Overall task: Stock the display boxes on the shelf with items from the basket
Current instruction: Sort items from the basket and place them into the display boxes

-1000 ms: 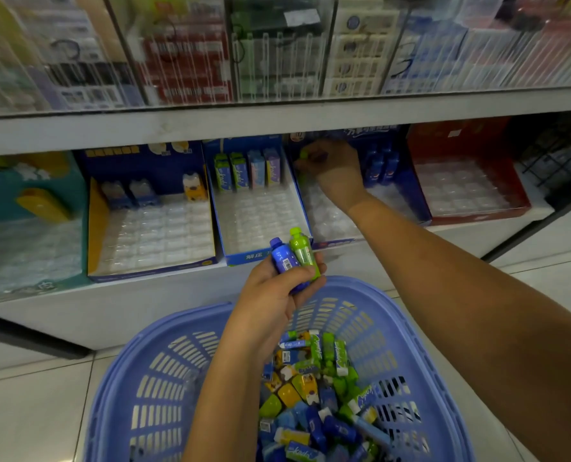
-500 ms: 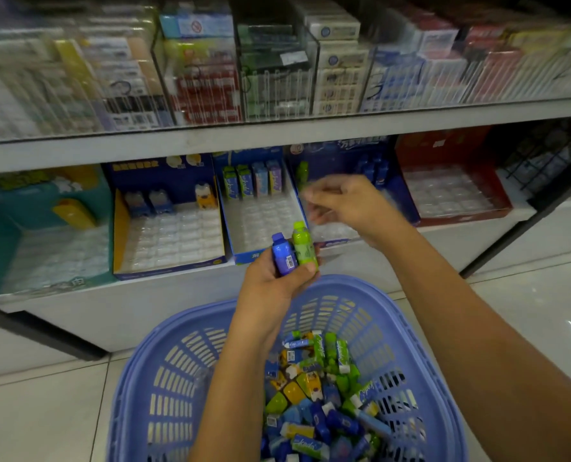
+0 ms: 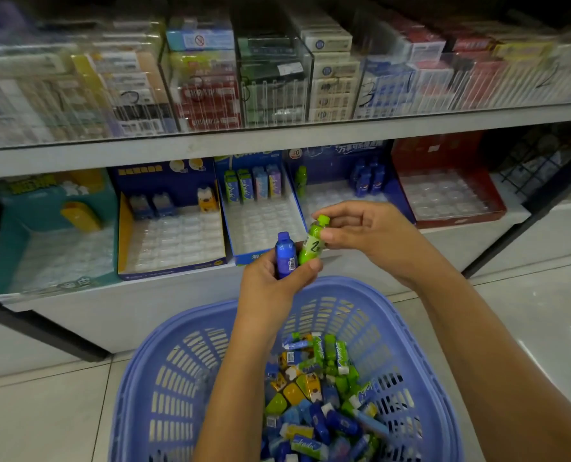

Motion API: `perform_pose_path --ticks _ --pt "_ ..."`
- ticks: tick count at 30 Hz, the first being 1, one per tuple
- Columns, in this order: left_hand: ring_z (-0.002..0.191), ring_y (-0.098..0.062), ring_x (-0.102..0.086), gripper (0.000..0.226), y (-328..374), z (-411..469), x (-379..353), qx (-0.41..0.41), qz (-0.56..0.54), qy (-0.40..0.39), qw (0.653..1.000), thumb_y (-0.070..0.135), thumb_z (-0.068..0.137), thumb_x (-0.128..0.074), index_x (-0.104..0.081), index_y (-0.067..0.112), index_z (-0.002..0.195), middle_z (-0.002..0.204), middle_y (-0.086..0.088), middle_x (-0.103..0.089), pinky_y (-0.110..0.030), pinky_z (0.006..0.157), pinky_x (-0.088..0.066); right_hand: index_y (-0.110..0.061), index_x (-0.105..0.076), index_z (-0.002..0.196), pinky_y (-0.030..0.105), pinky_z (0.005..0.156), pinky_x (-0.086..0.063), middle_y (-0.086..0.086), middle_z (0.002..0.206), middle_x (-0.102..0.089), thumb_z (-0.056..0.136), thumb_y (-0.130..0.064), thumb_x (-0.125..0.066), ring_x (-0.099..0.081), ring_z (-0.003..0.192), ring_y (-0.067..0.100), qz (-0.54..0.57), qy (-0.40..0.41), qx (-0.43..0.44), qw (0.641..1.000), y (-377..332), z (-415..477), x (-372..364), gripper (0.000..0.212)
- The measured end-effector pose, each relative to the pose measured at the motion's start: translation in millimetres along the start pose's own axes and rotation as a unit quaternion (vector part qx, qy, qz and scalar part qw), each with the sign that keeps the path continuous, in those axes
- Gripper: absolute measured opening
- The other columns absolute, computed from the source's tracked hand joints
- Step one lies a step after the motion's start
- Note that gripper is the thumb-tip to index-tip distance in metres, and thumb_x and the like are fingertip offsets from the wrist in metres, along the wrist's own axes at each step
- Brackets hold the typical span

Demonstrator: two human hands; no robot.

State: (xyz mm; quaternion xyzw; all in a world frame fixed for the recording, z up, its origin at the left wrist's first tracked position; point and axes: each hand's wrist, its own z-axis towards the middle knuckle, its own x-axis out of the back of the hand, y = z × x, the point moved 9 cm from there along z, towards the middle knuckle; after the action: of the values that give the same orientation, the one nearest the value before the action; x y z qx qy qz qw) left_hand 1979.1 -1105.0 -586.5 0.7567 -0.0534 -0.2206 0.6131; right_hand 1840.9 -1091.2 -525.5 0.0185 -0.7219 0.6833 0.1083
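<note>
My left hand (image 3: 272,285) grips a small blue bottle (image 3: 285,253) and the base of a small green bottle (image 3: 311,243), above the blue plastic basket (image 3: 164,371). My right hand (image 3: 360,230) pinches the upper part of that green bottle between thumb and fingers. The basket holds several small green, blue and yellow items (image 3: 320,395). Behind the hands, on the lower shelf, stand open display boxes: a dark blue one (image 3: 340,161) with one green bottle (image 3: 300,178) and a few blue bottles (image 3: 367,178), and a blue one (image 3: 264,225) with several stick packs.
Left of these stand a yellow-sided box (image 3: 124,228) with a few small items and a teal box (image 3: 1,255). A red box (image 3: 497,208) stands at the right. The upper shelf (image 3: 277,135) carries clear cases of packets. Pale floor tiles surround the basket.
My right hand has come back from the dark blue box on the shelf to my left hand and taken hold of the green bottle. A green bottle now stands in that box.
</note>
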Motion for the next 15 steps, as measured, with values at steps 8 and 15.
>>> perform_pose_path --ticks 8,15 --pt "0.083 -0.02 -0.072 0.011 -14 5 2 0.028 -0.024 0.03 0.999 0.013 0.086 -0.065 -0.066 0.015 0.097 0.091 -0.009 -0.074 -0.019 0.068 -0.056 -0.017 -0.07 0.083 0.025 0.07 -0.055 0.0 0.075 -0.07 0.071 -0.021 -0.081 -0.067 0.069 0.013 -0.127 0.168 0.034 0.977 -2 26 36 0.017" --pt "0.038 -0.005 -0.033 0.045 -26 9 12 0.075 0.067 0.042 0.994 0.043 0.091 -0.054 -0.06 0.0 0.101 0.05 0.007 -0.047 -0.016 0.038 -0.031 -0.004 -0.068 0.09 0.029 0.079 -0.049 0.011 0.093 -0.069 0.081 -0.015 -0.067 -0.063 0.088 0.022 -0.33 0.216 0.059 0.917 5 127 62 0.015"
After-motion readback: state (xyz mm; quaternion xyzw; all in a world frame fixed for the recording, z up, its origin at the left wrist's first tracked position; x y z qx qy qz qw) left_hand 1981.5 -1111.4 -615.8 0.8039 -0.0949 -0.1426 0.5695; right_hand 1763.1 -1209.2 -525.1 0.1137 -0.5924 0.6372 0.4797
